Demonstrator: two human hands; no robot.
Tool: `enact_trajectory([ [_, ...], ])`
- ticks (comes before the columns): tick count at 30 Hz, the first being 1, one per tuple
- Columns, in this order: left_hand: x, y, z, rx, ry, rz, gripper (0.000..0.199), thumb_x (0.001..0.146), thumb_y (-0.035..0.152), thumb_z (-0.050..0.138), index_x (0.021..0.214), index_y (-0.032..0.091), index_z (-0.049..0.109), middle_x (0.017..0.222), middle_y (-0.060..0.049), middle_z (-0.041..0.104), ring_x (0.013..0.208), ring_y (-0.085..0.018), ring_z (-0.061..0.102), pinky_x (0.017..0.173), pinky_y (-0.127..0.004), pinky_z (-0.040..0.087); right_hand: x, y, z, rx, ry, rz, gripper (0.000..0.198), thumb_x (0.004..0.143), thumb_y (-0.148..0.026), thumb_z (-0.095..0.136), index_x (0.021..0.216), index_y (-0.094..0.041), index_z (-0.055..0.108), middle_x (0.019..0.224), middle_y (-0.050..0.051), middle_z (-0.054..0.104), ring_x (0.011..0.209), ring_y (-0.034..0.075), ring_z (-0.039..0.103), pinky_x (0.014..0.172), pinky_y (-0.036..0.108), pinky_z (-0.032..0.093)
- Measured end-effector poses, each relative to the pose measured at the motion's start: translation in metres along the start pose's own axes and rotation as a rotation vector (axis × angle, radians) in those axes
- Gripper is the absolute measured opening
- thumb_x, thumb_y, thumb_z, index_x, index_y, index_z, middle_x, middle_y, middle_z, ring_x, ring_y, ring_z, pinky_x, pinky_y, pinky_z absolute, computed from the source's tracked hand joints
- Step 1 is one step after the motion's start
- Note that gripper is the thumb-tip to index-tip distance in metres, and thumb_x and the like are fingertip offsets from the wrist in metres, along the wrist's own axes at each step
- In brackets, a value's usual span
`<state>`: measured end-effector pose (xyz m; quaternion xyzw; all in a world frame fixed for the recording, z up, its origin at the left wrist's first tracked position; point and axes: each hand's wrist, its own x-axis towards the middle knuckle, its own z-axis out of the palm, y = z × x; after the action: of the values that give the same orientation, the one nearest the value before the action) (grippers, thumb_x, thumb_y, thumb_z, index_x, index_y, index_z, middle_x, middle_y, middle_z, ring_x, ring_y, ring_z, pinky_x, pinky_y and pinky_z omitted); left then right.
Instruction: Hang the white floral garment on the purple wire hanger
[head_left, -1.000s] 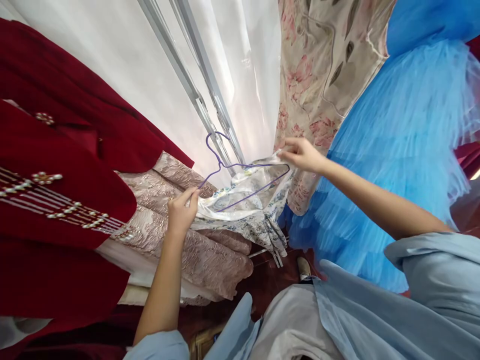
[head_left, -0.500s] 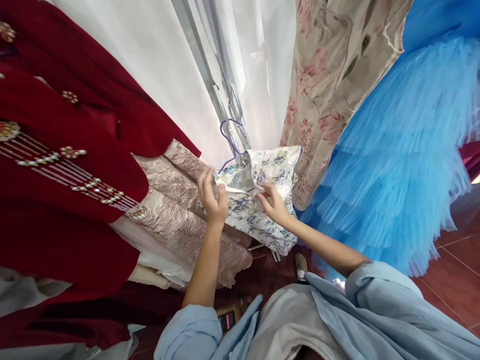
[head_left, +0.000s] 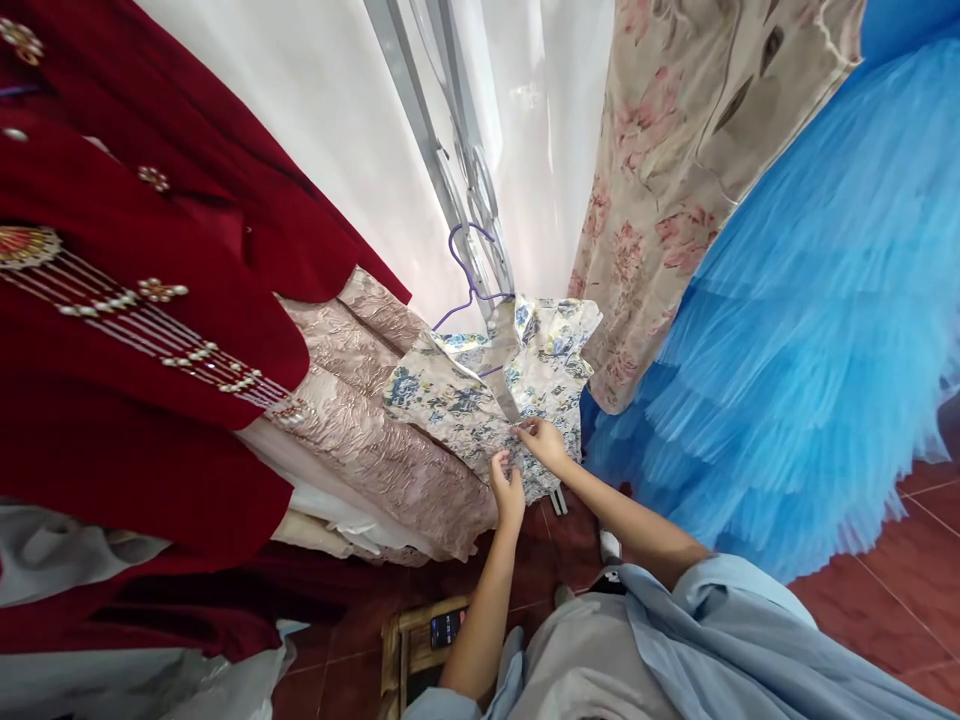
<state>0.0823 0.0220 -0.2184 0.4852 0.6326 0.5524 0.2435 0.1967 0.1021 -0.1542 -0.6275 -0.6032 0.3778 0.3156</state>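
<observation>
A short white blouse with blue and yellow flowers (head_left: 457,400) hangs on a purple hanger (head_left: 471,275), its front parted at the neck. My right hand (head_left: 544,445) pinches the blouse's front edge just below the parted neckline. Close beside it and slightly lower, my left hand (head_left: 508,492) has its fingers curled against the front of the same garment. The fabric between the fingertips is too small to make out. Through the neck opening, the lower bar of the hanger shows.
A grey metal rack (head_left: 420,120) holds the hanger before a white curtain (head_left: 300,80). Red beaded garments (head_left: 187,270) and a pink textured skirt (head_left: 360,400) hang left; a floral beige dress (head_left: 637,230) and blue tulle dress (head_left: 780,330) hang right. A phone (head_left: 447,628) lies on a wooden stool (head_left: 391,650).
My left hand has moved from the blouse's left shoulder down and right to the front opening. My right hand has slid lower along the front. The left side of the blouse now lies spread out.
</observation>
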Motion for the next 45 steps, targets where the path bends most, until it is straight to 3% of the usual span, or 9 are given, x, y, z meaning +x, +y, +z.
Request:
enact_trajectory([
  [7,-0.004,-0.015,-0.005,0.010,0.016,-0.016,0.033,0.082,0.015,0.051,0.115,0.019,0.057,0.116,-0.011,0.062,0.102,-0.022,0.058,0.093,-0.038,0.046,0.020,-0.023,0.022,-0.229,-0.004,0.028,0.032,0.096,-0.039,0.054,0.108,-0.016,0.074,0.090,0.010,0.078,0.090,0.024,0.073,0.068,0.026,0.042],
  [11,-0.002,-0.014,-0.004,0.005,0.042,-0.034,0.032,0.083,0.015,0.052,0.114,0.019,0.058,0.115,-0.011,0.062,0.100,-0.021,0.058,0.090,-0.036,0.047,0.029,-0.022,0.026,-0.266,-0.005,0.031,0.038,0.095,-0.046,0.058,0.110,-0.014,0.073,0.090,0.012,0.078,0.088,0.025,0.074,0.066,0.026,0.041],
  [16,-0.005,-0.012,0.003,-0.010,0.034,-0.047,0.031,0.084,0.014,0.052,0.114,0.019,0.058,0.116,-0.011,0.062,0.099,-0.020,0.059,0.090,-0.035,0.048,0.039,-0.021,0.027,-0.323,0.023,0.010,0.038,0.101,-0.043,0.050,0.097,-0.013,0.073,0.091,0.016,0.077,0.088,0.025,0.073,0.070,0.027,0.041],
  [22,-0.020,-0.018,0.005,-0.020,0.033,-0.120,0.029,0.083,0.018,0.057,0.112,0.019,0.060,0.115,-0.011,0.062,0.098,-0.021,0.061,0.087,-0.034,0.049,0.046,-0.019,0.029,-0.348,0.053,-0.014,0.042,0.098,-0.048,0.052,0.089,-0.013,0.074,0.085,0.016,0.077,0.084,0.027,0.072,0.067,0.027,0.039],
  [28,-0.043,-0.039,-0.009,-0.007,0.056,-0.133,0.031,0.084,0.023,0.059,0.114,0.020,0.060,0.115,-0.012,0.063,0.098,-0.022,0.062,0.088,-0.036,0.050,0.049,-0.021,0.028,-0.318,0.060,-0.031,0.036,0.095,-0.041,0.054,0.085,-0.014,0.075,0.082,0.014,0.077,0.082,0.025,0.072,0.066,0.025,0.037],
  [33,-0.067,-0.060,-0.027,0.006,0.108,-0.146,0.031,0.084,0.027,0.059,0.114,0.020,0.059,0.113,-0.013,0.065,0.096,-0.023,0.062,0.091,-0.040,0.050,0.049,-0.024,0.026,-0.284,0.071,-0.005,0.045,0.098,-0.038,0.044,0.083,-0.011,0.077,0.086,0.020,0.076,0.083,0.026,0.072,0.067,0.027,0.039],
  [38,-0.067,-0.053,-0.032,0.028,0.069,-0.151,0.032,0.089,0.035,0.058,0.116,0.018,0.057,0.116,-0.015,0.064,0.099,-0.024,0.062,0.093,-0.042,0.050,0.028,-0.020,0.017,-0.224,0.026,0.001,0.046,0.096,-0.038,0.045,0.070,-0.011,0.073,0.069,0.016,0.072,0.070,0.023,0.067,0.060,0.026,0.038],
  [43,-0.030,-0.015,-0.017,-0.007,0.030,-0.024,0.047,0.089,0.037,0.063,0.130,0.018,0.054,0.129,-0.017,0.060,0.112,-0.025,0.060,0.098,-0.040,0.048,-0.030,-0.005,0.007,-0.129,-0.111,-0.063,0.044,0.090,-0.033,0.049,0.051,-0.016,0.062,0.047,0.004,0.058,0.051,0.015,0.055,0.054,0.023,0.035],
  [45,-0.017,0.000,-0.009,-0.032,0.031,0.041,0.044,0.084,0.034,0.067,0.124,0.018,0.059,0.124,-0.015,0.063,0.113,-0.026,0.060,0.100,-0.040,0.047,-0.051,0.003,0.001,-0.030,-0.187,-0.119,0.043,0.090,-0.031,0.048,0.051,-0.016,0.059,0.047,0.002,0.057,0.050,0.014,0.054,0.054,0.022,0.037],
])
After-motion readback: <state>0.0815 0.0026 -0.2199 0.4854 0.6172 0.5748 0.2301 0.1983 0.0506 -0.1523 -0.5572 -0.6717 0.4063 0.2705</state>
